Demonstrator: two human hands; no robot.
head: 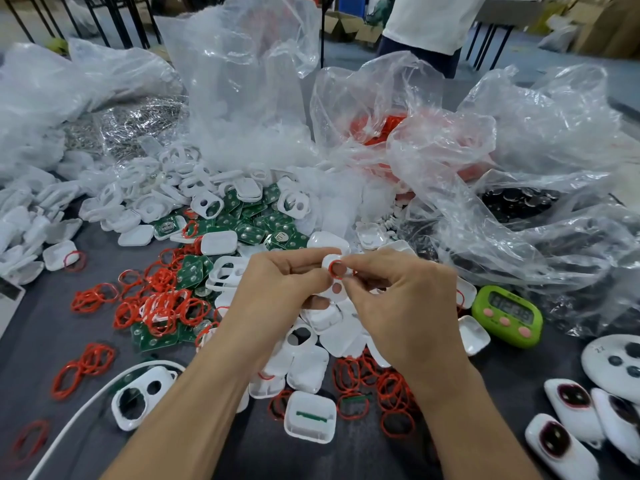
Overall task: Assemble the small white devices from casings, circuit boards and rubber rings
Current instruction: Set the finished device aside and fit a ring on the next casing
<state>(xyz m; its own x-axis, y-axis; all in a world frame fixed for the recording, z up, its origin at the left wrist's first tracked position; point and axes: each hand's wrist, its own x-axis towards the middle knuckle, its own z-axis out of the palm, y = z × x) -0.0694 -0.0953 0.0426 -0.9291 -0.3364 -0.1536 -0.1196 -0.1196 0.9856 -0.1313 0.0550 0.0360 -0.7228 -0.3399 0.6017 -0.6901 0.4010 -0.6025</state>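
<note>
My left hand (277,289) and my right hand (398,299) meet above the table's middle, both pinching one white casing (332,291) with two round holes. A red rubber ring (336,270) sits around its upper hole, under my fingertips. Loose red rings (162,303) lie in a heap to the left and more red rings (381,386) lie below my hands. Green circuit boards (256,223) are piled further back among white casings (194,192). Finished white devices (568,403) with dark lenses lie at the right front.
Clear plastic bags (242,81) of parts crowd the back and right. A green digital timer (507,315) stands right of my hands. A white cable (79,410) crosses the front left. A person in a white shirt (429,19) stands beyond the table.
</note>
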